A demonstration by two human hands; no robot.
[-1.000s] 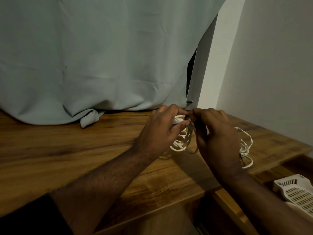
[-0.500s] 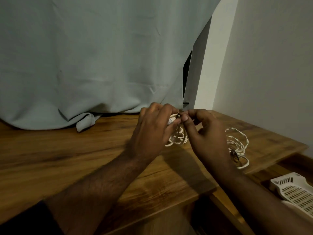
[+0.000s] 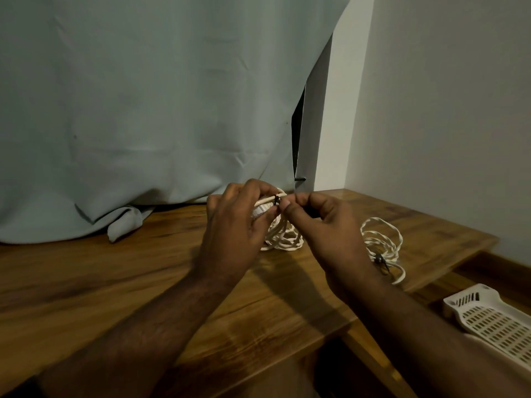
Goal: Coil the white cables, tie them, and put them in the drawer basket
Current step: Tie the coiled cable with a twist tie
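A coiled white cable [image 3: 283,237] stands on edge on the wooden desk [image 3: 115,277], held up between both hands. My left hand [image 3: 235,231] grips the top of the coil. My right hand [image 3: 321,228] pinches a small dark tie [image 3: 277,200] wrapped around the coil's top strands. A second white cable coil [image 3: 382,242] lies flat on the desk to the right, bound with a dark tie [image 3: 380,259]. The white perforated drawer basket [image 3: 494,320] sits low at the right, below the desk edge.
A pale grey-green curtain [image 3: 143,110] hangs behind the desk and bunches onto its surface at the left. A white wall [image 3: 445,110] closes the right side. The desk's right edge drops to the open drawer.
Both hands and the coil have stayed near the desk's back middle, and my fingers have shifted on the tie at the coil's top. The camera view has drifted slightly.
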